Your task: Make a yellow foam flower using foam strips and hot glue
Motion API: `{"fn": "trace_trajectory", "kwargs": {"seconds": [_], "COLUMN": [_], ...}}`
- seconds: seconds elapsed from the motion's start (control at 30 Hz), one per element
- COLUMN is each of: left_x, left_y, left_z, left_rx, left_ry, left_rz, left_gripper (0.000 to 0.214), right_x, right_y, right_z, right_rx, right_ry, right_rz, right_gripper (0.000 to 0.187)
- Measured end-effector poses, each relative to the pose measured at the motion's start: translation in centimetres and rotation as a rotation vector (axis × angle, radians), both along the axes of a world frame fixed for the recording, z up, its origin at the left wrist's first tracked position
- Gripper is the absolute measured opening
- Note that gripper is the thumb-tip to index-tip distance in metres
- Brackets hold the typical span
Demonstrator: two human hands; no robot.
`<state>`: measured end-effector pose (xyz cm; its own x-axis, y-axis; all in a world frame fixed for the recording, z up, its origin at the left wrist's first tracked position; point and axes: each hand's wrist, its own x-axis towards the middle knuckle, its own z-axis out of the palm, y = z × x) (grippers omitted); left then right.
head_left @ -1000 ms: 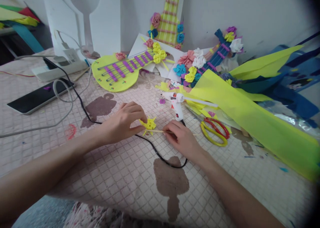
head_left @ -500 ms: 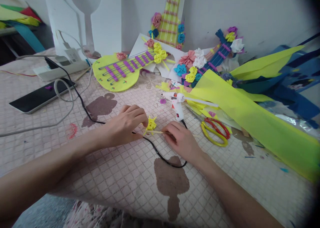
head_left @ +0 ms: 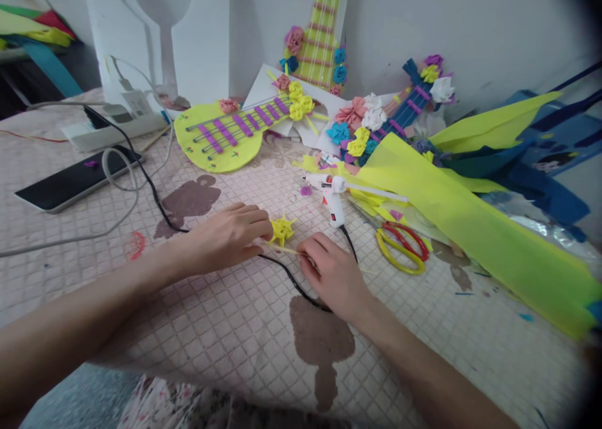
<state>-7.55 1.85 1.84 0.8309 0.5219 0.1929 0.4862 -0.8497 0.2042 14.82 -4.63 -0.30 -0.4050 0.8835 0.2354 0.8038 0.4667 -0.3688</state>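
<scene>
A thin pale wooden stick (head_left: 284,249) spans the gap between my two hands. My right hand (head_left: 332,275) pinches it, and its far end shows faintly past my knuckles. My left hand (head_left: 237,236) has thumb and fingers closed at the stick's left end; the fingertips are partly hidden. Against the left index fingertip sits a small yellow crumpled-paper flower (head_left: 283,229) with pointed petals. Below the hands runs the black cord (head_left: 291,278) of a white glue gun (head_left: 333,203), which lies just beyond my right hand.
Scissors (head_left: 402,253) with red and yellow handles lie to the right, beside yellow-green crepe paper (head_left: 461,209). A yellow paper guitar (head_left: 221,140) and a blue flowered one (head_left: 397,118) lie behind. At left are a black phone (head_left: 78,178), a power strip (head_left: 113,131) and grey cable (head_left: 89,241).
My right hand has shifted slightly left and down with the stick. My left hand has moved a little left, and more of the yellow flower shows.
</scene>
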Motion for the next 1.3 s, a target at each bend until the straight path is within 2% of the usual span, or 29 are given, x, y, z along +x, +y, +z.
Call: {"fn": "trace_trajectory", "kwargs": {"seconds": [0.23,0.4,0.6,0.97,1.3], "left_x": [0.3,0.7,1.2,1.9,2.1], "left_y": [-0.2,-0.5,-0.6,-1.0,-0.9], "left_z": [-0.2,-0.6,-1.1,-1.3,-1.7], "left_rx": [0.006,-0.012,-0.019,0.256,0.342], "left_ry": [0.0,-0.081,-0.158,-0.067,0.011], "left_rz": [0.037,0.08,0.084,0.031,-0.002], "left_gripper": [0.005,0.01,0.002,0.016,0.018], "right_x": [0.0,0.3,0.9,0.9,1.0], "right_y": [0.2,0.6,1.4,1.9,2.1], "right_z": [-0.1,-0.1,-0.5,-0.9,-1.2], "right_rx": [0.019,0.042,0.042,0.042,0.048], "right_ry": [0.019,-0.001,-0.007,0.02,0.036], "right_rz": [-0.019,-0.011,0.031,0.05,0.06], "right_gripper": [0.012,0.011,0.011,0.012,0.011]}}
